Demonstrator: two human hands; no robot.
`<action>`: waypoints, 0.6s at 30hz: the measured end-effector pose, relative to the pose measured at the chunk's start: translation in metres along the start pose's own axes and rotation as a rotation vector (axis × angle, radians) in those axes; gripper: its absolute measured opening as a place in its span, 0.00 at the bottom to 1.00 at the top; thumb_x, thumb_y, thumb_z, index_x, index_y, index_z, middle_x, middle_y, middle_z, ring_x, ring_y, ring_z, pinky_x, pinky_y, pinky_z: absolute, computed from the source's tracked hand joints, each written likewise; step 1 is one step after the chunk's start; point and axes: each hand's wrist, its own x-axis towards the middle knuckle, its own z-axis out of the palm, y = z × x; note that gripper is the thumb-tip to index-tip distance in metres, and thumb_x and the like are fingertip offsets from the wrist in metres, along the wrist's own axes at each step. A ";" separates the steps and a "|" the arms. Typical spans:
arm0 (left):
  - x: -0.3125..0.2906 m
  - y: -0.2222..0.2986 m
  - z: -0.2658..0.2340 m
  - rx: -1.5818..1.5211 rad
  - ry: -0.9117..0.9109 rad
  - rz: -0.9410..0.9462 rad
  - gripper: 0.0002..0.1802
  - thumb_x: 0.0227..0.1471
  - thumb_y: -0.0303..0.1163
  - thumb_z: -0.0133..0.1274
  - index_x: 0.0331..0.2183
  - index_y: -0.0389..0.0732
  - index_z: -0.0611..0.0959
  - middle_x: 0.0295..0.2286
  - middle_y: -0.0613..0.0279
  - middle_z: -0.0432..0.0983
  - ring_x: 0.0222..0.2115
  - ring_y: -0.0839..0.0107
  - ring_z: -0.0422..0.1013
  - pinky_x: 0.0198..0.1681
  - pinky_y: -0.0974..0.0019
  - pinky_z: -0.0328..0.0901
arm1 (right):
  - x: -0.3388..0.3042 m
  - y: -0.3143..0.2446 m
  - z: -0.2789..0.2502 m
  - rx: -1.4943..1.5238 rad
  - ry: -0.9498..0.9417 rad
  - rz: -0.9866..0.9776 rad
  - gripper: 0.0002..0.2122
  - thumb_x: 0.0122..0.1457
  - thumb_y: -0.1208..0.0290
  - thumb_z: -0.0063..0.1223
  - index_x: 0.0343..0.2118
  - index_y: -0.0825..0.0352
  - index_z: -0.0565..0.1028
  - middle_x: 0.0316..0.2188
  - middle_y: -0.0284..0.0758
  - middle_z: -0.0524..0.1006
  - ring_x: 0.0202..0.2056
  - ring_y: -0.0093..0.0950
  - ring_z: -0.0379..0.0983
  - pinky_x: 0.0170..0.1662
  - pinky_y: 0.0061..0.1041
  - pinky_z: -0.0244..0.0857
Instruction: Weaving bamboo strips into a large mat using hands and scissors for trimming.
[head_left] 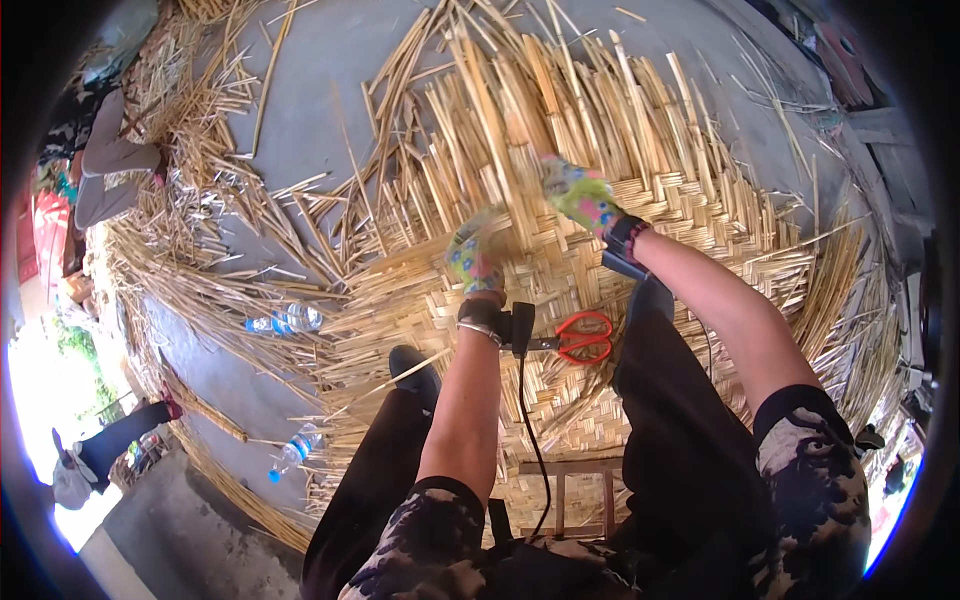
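A mat (708,222) of flattened pale-yellow reed strips, woven in a zigzag pattern, lies around and under me. Long loose strip ends (640,125) stick out from its far edge. My left hand (474,262), in a floral glove, is low over the weave where the strips begin. Farther right, my right hand (583,195), in a matching glove, is at the base of the far strips. Motion blurs the fingers of both hands, so their grip cannot be made out. Orange-handled scissors (585,337) lie on the mat just beyond my left wrist.
Loose reeds (190,250) are heaped at the left. Two plastic bottles, one upper (290,320) and one lower (294,452), lie beside the mat's left edge. A wooden stool (570,467) is under me. Other people's legs (105,160) show at the far left. A black cable hangs from my left wrist.
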 end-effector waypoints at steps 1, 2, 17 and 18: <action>-0.001 0.000 -0.008 -0.061 0.052 -0.051 0.12 0.44 0.26 0.56 0.35 0.36 0.81 0.33 0.63 0.77 0.31 0.73 0.72 0.36 0.72 0.67 | 0.001 -0.010 0.003 -0.056 -0.004 -0.032 0.19 0.50 0.76 0.45 0.48 0.65 0.70 0.37 0.37 0.76 0.37 0.31 0.73 0.42 0.27 0.67; -0.002 0.002 -0.016 -0.148 0.070 -0.067 0.12 0.43 0.26 0.56 0.35 0.36 0.81 0.32 0.63 0.77 0.31 0.74 0.72 0.35 0.72 0.67 | 0.003 -0.022 0.005 -0.114 -0.004 -0.062 0.20 0.49 0.78 0.43 0.48 0.64 0.70 0.37 0.37 0.76 0.38 0.31 0.73 0.43 0.27 0.67; 0.062 0.059 -0.045 0.838 -0.042 0.057 0.20 0.40 0.24 0.50 0.41 0.38 0.78 0.25 0.57 0.78 0.21 0.70 0.72 0.24 0.69 0.66 | 0.018 -0.078 0.006 0.088 -0.033 0.018 0.08 0.50 0.66 0.50 0.28 0.63 0.76 0.21 0.39 0.75 0.23 0.35 0.71 0.29 0.32 0.67; 0.064 0.059 -0.043 1.010 -0.004 0.074 0.22 0.41 0.24 0.50 0.43 0.38 0.76 0.25 0.56 0.78 0.20 0.69 0.72 0.24 0.67 0.66 | 0.017 -0.079 0.006 0.109 -0.071 0.091 0.08 0.50 0.66 0.50 0.30 0.63 0.76 0.21 0.38 0.76 0.23 0.34 0.72 0.29 0.31 0.67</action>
